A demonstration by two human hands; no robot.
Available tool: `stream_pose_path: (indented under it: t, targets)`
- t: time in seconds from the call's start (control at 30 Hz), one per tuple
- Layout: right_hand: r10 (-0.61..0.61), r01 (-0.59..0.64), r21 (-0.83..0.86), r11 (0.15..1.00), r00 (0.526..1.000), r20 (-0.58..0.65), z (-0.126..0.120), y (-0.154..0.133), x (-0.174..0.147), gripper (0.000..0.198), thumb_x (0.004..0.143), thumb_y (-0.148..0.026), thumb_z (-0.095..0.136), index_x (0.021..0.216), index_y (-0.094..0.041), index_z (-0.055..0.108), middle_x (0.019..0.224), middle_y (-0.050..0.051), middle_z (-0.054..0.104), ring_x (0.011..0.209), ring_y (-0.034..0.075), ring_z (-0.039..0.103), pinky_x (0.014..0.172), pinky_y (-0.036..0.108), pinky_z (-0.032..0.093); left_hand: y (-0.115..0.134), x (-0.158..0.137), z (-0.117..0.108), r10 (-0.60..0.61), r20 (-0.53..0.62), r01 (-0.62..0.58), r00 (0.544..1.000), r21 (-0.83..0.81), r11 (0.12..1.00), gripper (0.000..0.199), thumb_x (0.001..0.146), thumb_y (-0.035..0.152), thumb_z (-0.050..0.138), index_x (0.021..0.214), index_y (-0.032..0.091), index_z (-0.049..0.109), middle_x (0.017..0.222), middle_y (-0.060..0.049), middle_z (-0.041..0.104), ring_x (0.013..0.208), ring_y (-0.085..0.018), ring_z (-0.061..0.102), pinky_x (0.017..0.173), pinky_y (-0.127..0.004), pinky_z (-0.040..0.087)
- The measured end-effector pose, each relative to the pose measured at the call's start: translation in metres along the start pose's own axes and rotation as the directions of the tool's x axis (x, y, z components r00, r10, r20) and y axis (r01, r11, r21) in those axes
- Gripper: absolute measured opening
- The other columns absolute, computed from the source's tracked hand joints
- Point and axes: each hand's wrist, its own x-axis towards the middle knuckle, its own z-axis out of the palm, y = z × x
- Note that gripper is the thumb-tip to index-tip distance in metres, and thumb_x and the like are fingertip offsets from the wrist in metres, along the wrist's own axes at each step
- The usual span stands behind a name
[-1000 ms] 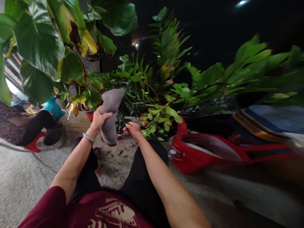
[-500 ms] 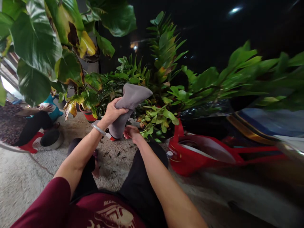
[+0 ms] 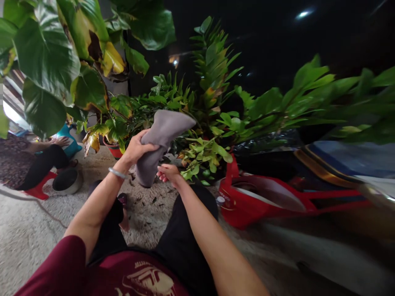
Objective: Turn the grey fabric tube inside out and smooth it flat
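Left hand [image 3: 135, 149] grips the soft grey folded cloth [image 3: 157, 142] mid-air; right hand [image 3: 166, 172] seems to pinch its lower end. Glossy green potted leaves [image 3: 203, 154] just beside look not yet touched.

Both arms reached toward twelve o'clock; the left hand [image 3: 135, 149] was clenched, the right hand [image 3: 166, 172] sat lower, fingers curled.

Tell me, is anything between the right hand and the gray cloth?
Nothing visible. The left hand grips the cloth around its middle, and the right hand sits just beside the cloth's lower end, with only a small open gap. The leafy plant is off to the right, not in between.
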Motion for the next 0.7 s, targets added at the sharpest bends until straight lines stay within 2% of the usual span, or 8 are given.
stream_pose_path:
  t: [0.1,0.17,0.23,0.37,0.47,0.57,0.63,0.7]
  targets:
    - [0.011,-0.011,-0.019,1.000,1.000,0.003,0.002,-0.003,0.001,0.016,0.083,-0.018,0.066,0.069,-0.017,0.059,0.050,0.000,0.065,0.036,0.010,0.053,0.032,0.017,0.033,-0.022,0.013,0.011,0.021,-0.058,-0.012,0.998,0.144,0.990,0.063,0.058,0.020,0.084,0.119,0.015,0.072,0.105,-0.004,0.073,0.100,-0.024,0.067,0.096,-0.036,0.051]
    - [0.026,-0.027,-0.034,0.999,1.000,-0.010,0.002,-0.003,0.004,0.015,0.083,-0.016,0.065,0.069,-0.017,0.060,0.049,0.000,0.065,0.035,0.011,0.054,0.032,0.018,0.034,-0.045,-0.009,0.005,-0.069,-0.079,0.086,0.994,0.244,0.966,0.056,0.055,0.015,0.084,0.111,0.015,0.074,0.098,-0.005,0.074,0.093,-0.023,0.067,0.092,-0.038,0.053]
    - [0.043,-0.044,-0.057,0.997,0.999,-0.024,0.001,-0.001,0.007,0.019,0.084,-0.014,0.063,0.066,-0.016,0.061,0.046,0.001,0.063,0.033,0.011,0.053,0.031,0.018,0.033,-0.060,-0.045,-0.011,-0.209,-0.047,0.214,0.977,0.222,0.951,0.050,0.056,0.018,0.085,0.105,0.018,0.076,0.087,-0.003,0.073,0.080,-0.022,0.067,0.080,-0.039,0.056]
    - [0.044,-0.047,-0.088,0.995,0.999,-0.027,-0.002,0.002,0.009,0.025,0.085,-0.014,0.063,0.061,-0.016,0.059,0.043,-0.001,0.060,0.031,0.010,0.052,0.030,0.017,0.028,-0.038,-0.089,-0.050,-0.271,0.077,0.267,0.960,0.058,0.962,0.052,0.053,0.028,0.091,0.103,0.018,0.076,0.082,-0.003,0.072,0.070,-0.022,0.067,0.064,-0.036,0.057]
    - [0.021,-0.023,-0.093,0.995,0.999,-0.024,-0.002,0.002,0.007,0.022,0.086,-0.016,0.066,0.065,-0.016,0.059,0.048,-0.003,0.063,0.033,0.007,0.052,0.032,0.015,0.028,0.001,-0.064,-0.072,-0.114,-0.153,0.108,0.982,-0.041,0.993,0.063,0.052,0.026,0.090,0.110,0.016,0.071,0.083,-0.001,0.070,0.071,-0.018,0.065,0.065,-0.029,0.055]
    - [0.008,-0.011,-0.091,0.996,0.999,-0.040,0.000,0.000,0.005,0.018,0.086,-0.019,0.068,0.071,-0.017,0.060,0.050,-0.004,0.064,0.034,0.008,0.053,0.032,0.015,0.029,0.012,-0.021,-0.084,0.076,-0.442,-0.080,0.894,0.011,0.997,0.064,0.052,0.029,0.088,0.111,0.017,0.068,0.089,-0.001,0.071,0.077,-0.017,0.066,0.071,-0.028,0.055]
    - [-0.001,-0.004,-0.085,0.996,0.999,-0.052,0.002,-0.001,0.005,0.014,0.087,-0.019,0.068,0.075,-0.018,0.061,0.051,-0.004,0.064,0.035,0.008,0.054,0.033,0.016,0.031,-0.004,-0.011,-0.083,0.071,-0.526,-0.047,0.848,0.059,0.997,0.058,0.052,0.029,0.086,0.106,0.016,0.069,0.088,-0.001,0.071,0.078,-0.017,0.065,0.073,-0.029,0.055]
    - [-0.012,0.007,-0.078,0.997,0.998,-0.056,0.002,-0.002,0.004,0.013,0.088,-0.018,0.066,0.076,-0.017,0.061,0.051,-0.004,0.064,0.036,0.009,0.054,0.033,0.016,0.032,-0.034,-0.026,-0.074,-0.059,-0.531,0.104,0.845,0.055,0.993,0.050,0.052,0.027,0.085,0.098,0.016,0.069,0.082,-0.001,0.069,0.073,-0.016,0.063,0.070,-0.029,0.054]
